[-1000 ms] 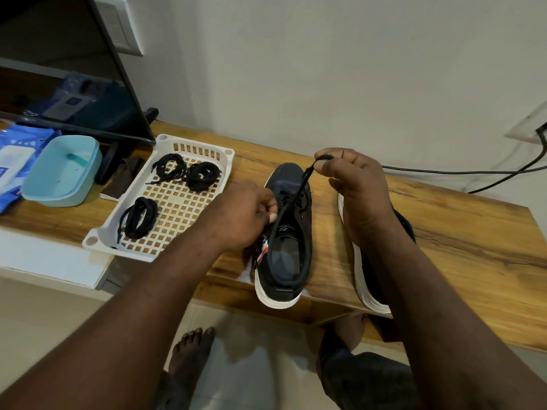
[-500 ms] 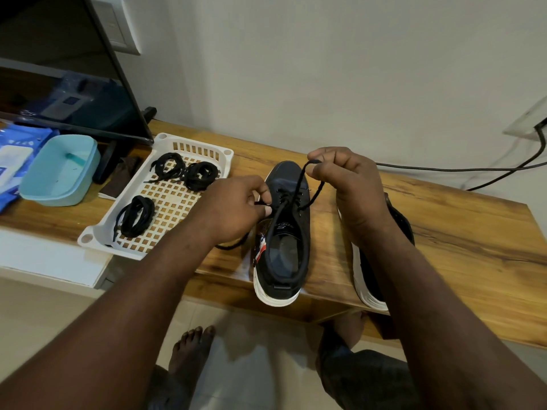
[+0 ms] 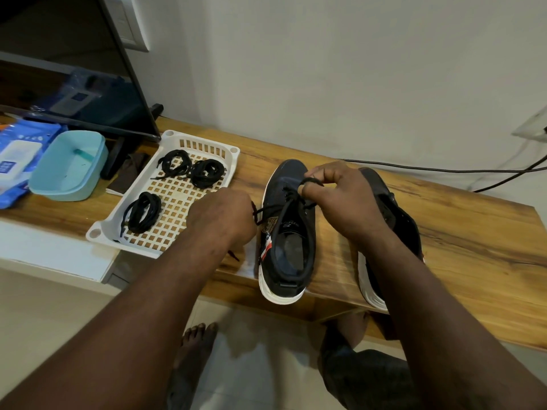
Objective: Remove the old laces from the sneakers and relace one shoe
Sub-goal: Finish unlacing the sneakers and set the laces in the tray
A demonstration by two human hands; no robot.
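Wipes in a blue pack (image 3: 14,161) are being kept far to the left of the laced sneaker (image 3: 288,173), with a teal tub (image 3: 68,167) being kept just beside them, nearer the sneaker. Closer still on the sneaker's left, three coiled black laces (image 3: 142,213) are being carried in a white tray (image 3: 97,232). Now the left hand (image 3: 222,217): it is being held just left of the sneaker, its fingers being clenched round one strand of the black lace (image 3: 291,199). The sneaker itself is being stood on the wooden bench (image 3: 473,247), heel over the near edge. Above its tongue a loop of that lace is being pinched between thumb and forefinger of the right hand (image 3: 346,202). Just right of the sneaker, a second sneaker (image 3: 393,211) is being partly hidden by the right forearm, and a cable (image 3: 414,168) is being trailed beyond it.
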